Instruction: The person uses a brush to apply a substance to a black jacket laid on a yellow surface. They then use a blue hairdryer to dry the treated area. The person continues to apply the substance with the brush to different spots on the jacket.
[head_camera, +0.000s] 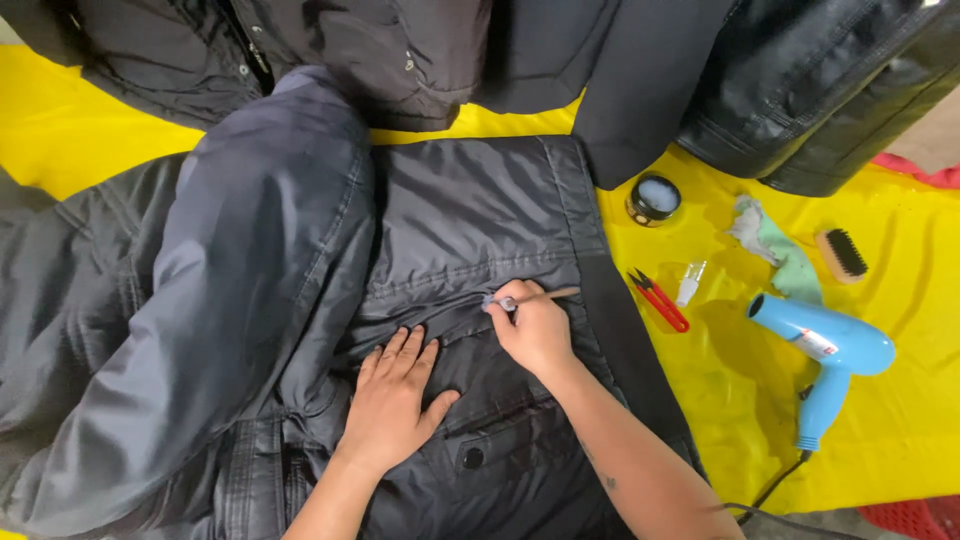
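A dark padded jacket (470, 220) lies spread over a yellow cloth (880, 420). My left hand (392, 395) rests flat on the jacket, fingers apart, just above a buttoned pocket flap (490, 445). My right hand (533, 325) pinches a thin wooden-handled brush (545, 295), its tip touching a seam of the jacket. The two hands are about a hand's width apart.
To the right on the yellow cloth lie red thread snips (660, 300), a small clear bottle (690, 282), an open round tin (654, 198), a green rag (775, 245), a bristle brush (841, 254) and a blue hair dryer (825, 345). More dark jackets (800, 90) are piled at the top.
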